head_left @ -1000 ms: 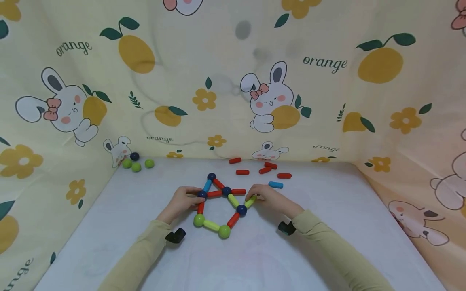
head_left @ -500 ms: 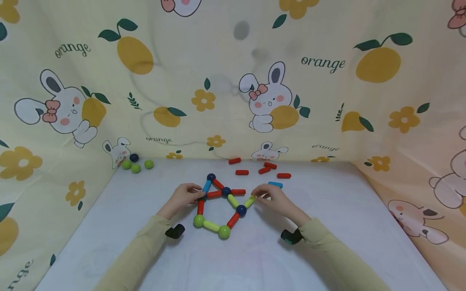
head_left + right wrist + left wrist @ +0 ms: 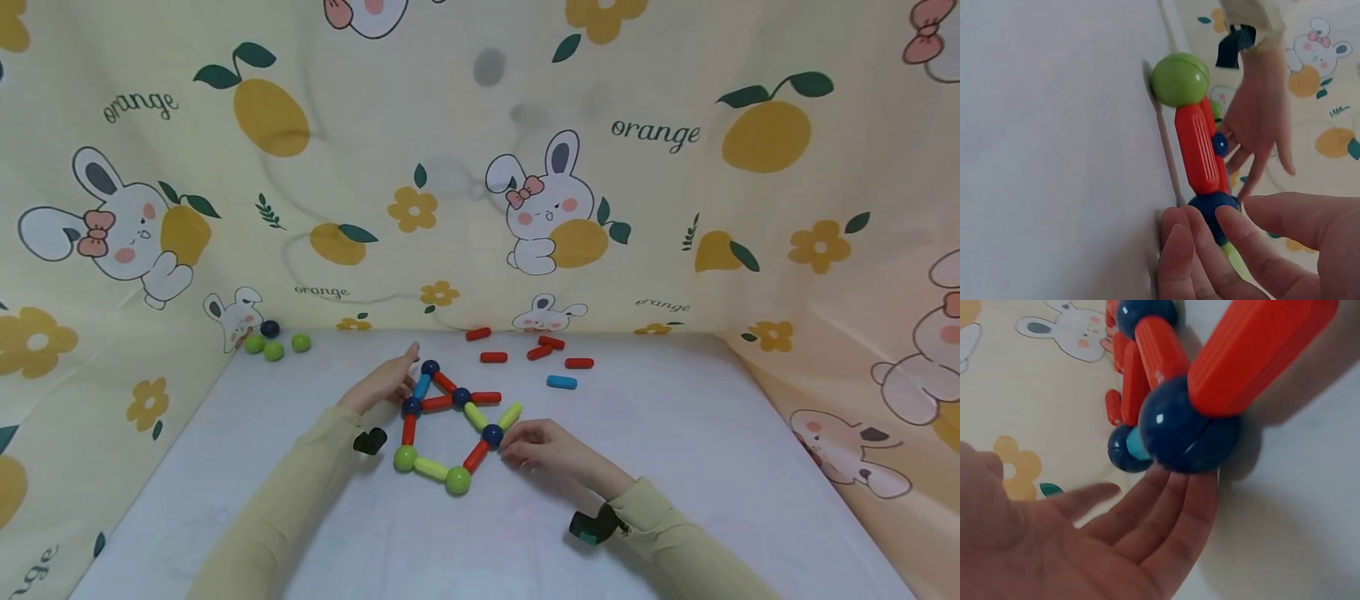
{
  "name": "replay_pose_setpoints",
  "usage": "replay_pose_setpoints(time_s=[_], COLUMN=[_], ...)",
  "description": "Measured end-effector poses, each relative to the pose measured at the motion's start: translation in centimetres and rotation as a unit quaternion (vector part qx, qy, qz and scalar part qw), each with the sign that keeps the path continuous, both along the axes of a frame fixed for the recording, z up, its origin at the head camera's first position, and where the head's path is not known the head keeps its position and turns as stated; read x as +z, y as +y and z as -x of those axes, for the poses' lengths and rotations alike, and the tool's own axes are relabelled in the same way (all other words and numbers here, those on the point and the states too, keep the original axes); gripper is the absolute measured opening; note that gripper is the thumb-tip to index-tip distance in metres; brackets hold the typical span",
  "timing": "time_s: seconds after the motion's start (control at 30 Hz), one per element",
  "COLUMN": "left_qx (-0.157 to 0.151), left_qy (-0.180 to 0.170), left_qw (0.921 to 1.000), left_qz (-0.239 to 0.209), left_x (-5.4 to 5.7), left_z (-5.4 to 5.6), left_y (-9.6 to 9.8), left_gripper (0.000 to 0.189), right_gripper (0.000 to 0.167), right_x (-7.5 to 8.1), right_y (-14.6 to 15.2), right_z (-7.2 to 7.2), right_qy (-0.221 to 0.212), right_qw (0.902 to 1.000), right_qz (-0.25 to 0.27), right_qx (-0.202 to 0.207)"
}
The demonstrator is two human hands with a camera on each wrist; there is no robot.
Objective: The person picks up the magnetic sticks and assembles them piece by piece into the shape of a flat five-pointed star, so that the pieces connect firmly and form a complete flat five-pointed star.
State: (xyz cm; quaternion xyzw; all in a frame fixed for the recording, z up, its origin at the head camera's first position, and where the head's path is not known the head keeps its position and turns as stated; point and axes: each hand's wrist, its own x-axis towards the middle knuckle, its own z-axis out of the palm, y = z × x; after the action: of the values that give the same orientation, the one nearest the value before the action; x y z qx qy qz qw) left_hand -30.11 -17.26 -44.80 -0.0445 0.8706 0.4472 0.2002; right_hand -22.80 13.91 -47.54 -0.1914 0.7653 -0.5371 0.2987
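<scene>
A flat frame of rods and balls lies on the table. In the head view my left hand (image 3: 378,385) is beside its left corner, fingers extended and thumb raised. The left wrist view shows those fingertips under or against a dark blue ball (image 3: 1188,428) that joins red rods (image 3: 1260,353). My right hand (image 3: 558,454) is at the frame's right corner, its curled fingertips and thumb about another dark blue ball (image 3: 492,435). A yellow-green rod (image 3: 511,416) juts up from that ball. Green balls (image 3: 458,480) form the near corners.
Several loose red rods (image 3: 579,363) and a blue rod (image 3: 562,382) lie behind the frame to the right. Green balls (image 3: 273,352) and a dark blue ball (image 3: 270,329) sit at the back left. A printed cloth (image 3: 450,167) stands behind the table.
My right hand has let go of the yellow-green rod and moved nearer to the dark blue ball at its base. My left fingers have come off the left corner ball and straightened.
</scene>
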Motion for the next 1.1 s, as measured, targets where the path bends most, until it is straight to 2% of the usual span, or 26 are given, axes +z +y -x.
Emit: replay_pose_setpoints(time_s=[0.1, 0.2, 0.3, 0.43, 0.57, 0.83, 0.97, 1.1], left_qx=[-0.001, -0.010, -0.022, -0.026, -0.024, -0.025, -0.040, -0.060], left_qy=[-0.028, -0.039, -0.042, -0.047, -0.041, -0.016, -0.012, -0.003], left_qw=[0.9996, 0.9992, 0.9989, 0.9985, 0.9986, 0.9978, 0.9945, 0.9911], left_qz=[0.003, -0.002, -0.006, -0.004, -0.024, -0.059, -0.096, -0.119], left_x=[-0.2, -0.7, -0.9, -0.7, -0.7, -1.3, -1.2, -1.0], left_z=[0.4, 0.6, 0.7, 0.1, -1.4, -5.4, -7.1, -8.1], left_y=[0.2, 0.0, -0.7, -1.7, -2.7, -4.3, -4.4, -4.1], left_gripper=[0.097, 0.101, 0.096, 0.087, 0.078, 0.052, 0.040, 0.035], right_gripper=[0.025, 0.025, 0.028, 0.034, 0.038, 0.043, 0.043, 0.041], right_x=[-0.2, -0.3, -0.2, 0.1, 0.4, 1.1, 1.1, 1.2], right_y=[-0.6, -0.9, -1.0, -1.0, -0.8, -0.3, 0.8, 2.0], right_z=[-0.1, -0.1, -0.1, 0.2, 0.9, 2.6, 3.3, 3.0], right_qy=[-0.021, -0.032, -0.028, -0.024, -0.022, -0.013, -0.005, 0.010], right_qw=[0.9997, 0.9992, 0.9990, 0.9983, 0.9964, 0.9885, 0.9891, 0.9902], right_qz=[0.004, 0.005, 0.009, 0.020, 0.010, -0.025, -0.023, -0.038], right_qx=[-0.009, -0.023, -0.032, -0.049, -0.081, -0.148, -0.145, -0.134])
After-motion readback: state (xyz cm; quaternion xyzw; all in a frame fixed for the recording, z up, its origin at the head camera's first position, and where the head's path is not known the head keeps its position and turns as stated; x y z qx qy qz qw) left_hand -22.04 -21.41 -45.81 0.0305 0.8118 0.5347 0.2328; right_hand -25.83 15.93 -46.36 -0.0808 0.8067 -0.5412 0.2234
